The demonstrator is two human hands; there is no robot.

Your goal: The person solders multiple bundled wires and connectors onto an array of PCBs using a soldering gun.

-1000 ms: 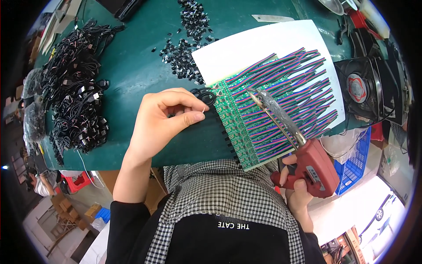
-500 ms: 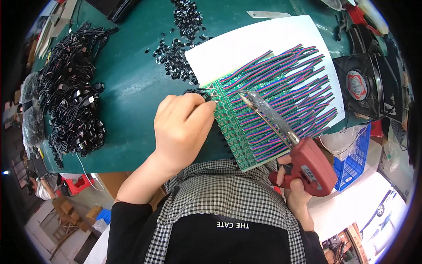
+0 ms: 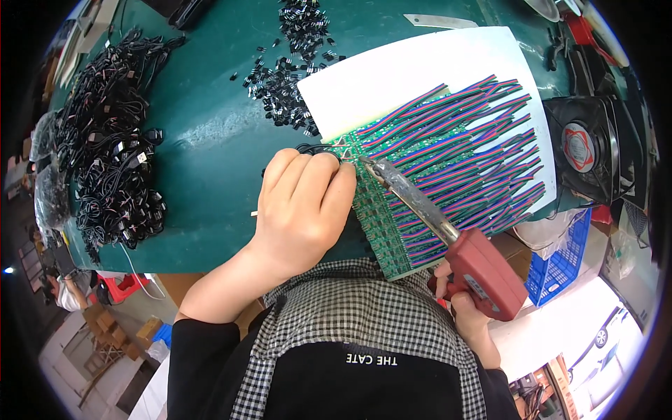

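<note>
My left hand (image 3: pixel 301 199) is closed, fingers bent down at the left edge of a panel of green circuit boards (image 3: pixel 381 231), pinching a thin black cable that its fingers mostly hide. Part of a black cable (image 3: pixel 313 148) shows just beyond the knuckles. In my right hand (image 3: pixel 467 308) is a red soldering gun (image 3: pixel 490 273), its fingers wrapped round the handle. The gun's long tip reaches up and left to the boards, close to my left fingertips. Rows of red, green, blue and black wires (image 3: pixel 448 150) stretch rightward from the boards.
A white sheet (image 3: pixel 413 66) lies beneath the boards on the green table (image 3: pixel 203 168). Small black connectors (image 3: pixel 283 87) are heaped beyond it. Bundled black USB cables (image 3: pixel 112 154) fill the left side. At right stands a fan (image 3: pixel 579 147); a flat blade (image 3: pixel 439 21) lies at the back.
My left hand has shifted slightly right along the board edge, its fingers turned more toward the boards. The soldering gun's tip has moved left and down, closer to my left fingers.
</note>
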